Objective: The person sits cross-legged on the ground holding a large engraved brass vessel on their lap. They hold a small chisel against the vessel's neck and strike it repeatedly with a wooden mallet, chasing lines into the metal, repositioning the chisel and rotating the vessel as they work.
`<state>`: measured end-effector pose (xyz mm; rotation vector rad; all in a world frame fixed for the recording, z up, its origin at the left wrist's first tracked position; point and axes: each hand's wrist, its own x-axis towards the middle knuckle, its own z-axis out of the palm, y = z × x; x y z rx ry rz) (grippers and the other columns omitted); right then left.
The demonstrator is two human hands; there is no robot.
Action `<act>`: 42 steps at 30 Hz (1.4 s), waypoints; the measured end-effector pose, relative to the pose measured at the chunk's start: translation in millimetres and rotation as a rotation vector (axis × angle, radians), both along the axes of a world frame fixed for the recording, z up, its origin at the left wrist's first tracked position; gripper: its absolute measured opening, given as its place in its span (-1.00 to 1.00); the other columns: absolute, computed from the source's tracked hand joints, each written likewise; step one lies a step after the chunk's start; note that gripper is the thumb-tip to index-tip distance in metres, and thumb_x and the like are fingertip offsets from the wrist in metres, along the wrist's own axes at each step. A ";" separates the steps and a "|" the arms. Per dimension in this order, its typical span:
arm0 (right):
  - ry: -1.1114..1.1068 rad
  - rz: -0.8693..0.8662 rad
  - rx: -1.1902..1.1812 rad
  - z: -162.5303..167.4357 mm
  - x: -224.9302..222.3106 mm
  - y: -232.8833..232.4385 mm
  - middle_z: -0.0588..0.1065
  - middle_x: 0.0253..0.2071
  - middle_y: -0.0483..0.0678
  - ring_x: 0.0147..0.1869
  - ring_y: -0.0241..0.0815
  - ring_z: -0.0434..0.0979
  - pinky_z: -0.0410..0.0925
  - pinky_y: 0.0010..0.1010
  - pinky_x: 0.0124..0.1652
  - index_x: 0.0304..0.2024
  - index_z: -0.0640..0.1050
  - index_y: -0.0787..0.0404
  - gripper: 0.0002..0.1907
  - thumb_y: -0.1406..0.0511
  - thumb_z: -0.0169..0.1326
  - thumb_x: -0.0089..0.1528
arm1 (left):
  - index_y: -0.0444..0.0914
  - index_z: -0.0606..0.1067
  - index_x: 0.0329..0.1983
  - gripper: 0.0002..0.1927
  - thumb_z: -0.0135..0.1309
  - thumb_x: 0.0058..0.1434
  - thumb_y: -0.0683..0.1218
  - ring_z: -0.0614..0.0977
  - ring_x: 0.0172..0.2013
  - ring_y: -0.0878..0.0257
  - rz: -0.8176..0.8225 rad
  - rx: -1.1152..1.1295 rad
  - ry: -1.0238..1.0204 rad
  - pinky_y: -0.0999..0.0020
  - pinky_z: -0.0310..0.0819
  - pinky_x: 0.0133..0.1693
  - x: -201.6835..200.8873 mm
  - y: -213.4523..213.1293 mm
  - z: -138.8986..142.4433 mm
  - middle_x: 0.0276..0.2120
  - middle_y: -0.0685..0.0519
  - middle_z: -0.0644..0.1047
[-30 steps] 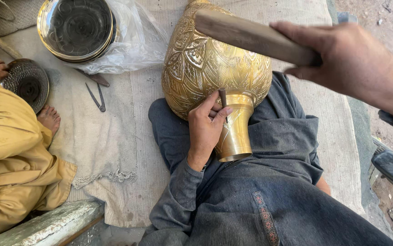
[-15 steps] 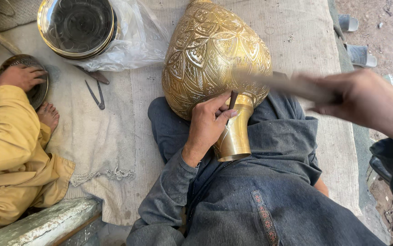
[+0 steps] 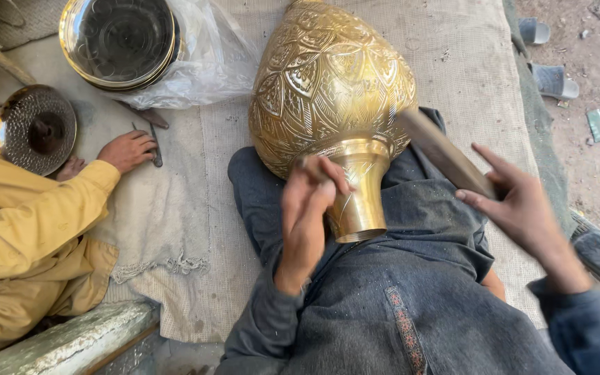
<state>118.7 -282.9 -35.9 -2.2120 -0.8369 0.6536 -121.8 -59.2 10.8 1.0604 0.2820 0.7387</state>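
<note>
A large engraved brass vase (image 3: 331, 90) lies on its side across my lap, its neck pointing toward me. My left hand (image 3: 308, 201) rests against the neck, fingers closed around a thin metal chisel that is mostly hidden. My right hand (image 3: 519, 205) grips a wooden mallet (image 3: 442, 153), whose far end is down by the vase's shoulder.
A person in yellow sits at the left, one hand (image 3: 127, 149) on the cloth by metal tools (image 3: 154, 142), near a small hammered brass dish (image 3: 36, 128). Stacked brass bowls (image 3: 119, 42) in plastic lie at the back. Sandals (image 3: 546, 52) are on the dirt at right.
The mallet came down from raised to the vase's shoulder. My left hand shifted slightly on the neck. The other person's hand moved from the dish to the tools on the cloth.
</note>
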 end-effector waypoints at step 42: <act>0.286 -0.233 -0.031 -77.1 -39.8 26.0 0.46 -0.51 -0.06 -0.54 -0.29 0.46 0.39 -0.43 -0.52 0.12 0.45 0.31 -0.53 0.19 0.19 0.26 | -0.27 0.39 -0.35 -0.73 -0.03 0.47 -0.06 0.46 -0.52 0.43 -0.658 -0.092 -0.766 0.51 0.30 -0.44 27.1 -107.1 64.1 -0.48 0.11 0.41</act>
